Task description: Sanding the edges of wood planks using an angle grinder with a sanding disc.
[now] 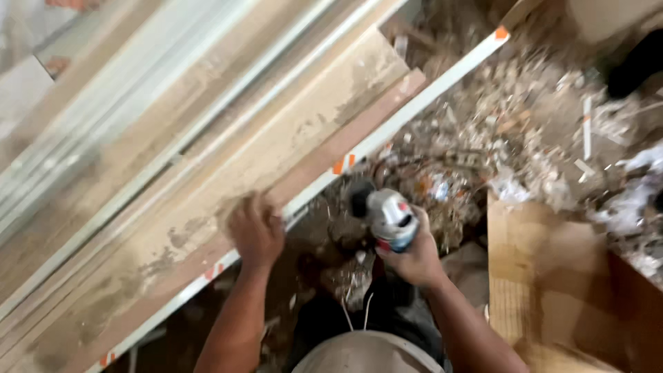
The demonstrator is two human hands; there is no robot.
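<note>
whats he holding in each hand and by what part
The right hand grips a power tool around its body. The left hand rests on the edge of a long board.

Grey handheld grinder (390, 220) held upright; dusty tile (207, 193) stacked aslant.

Two hands (256, 231), roughly one grinder (388, 220).

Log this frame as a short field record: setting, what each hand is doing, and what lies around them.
setting: dusty work area, seen from above
left hand: pressed on the edge of a long tile, fingers curled over it
right hand: gripping a grey power tool, clear of the tile
stack: long slabs with white edge strips marked with orange tabs
ground: rubble and scraps
right side: flattened cardboard
image: blurred, fine detail unclear
</note>
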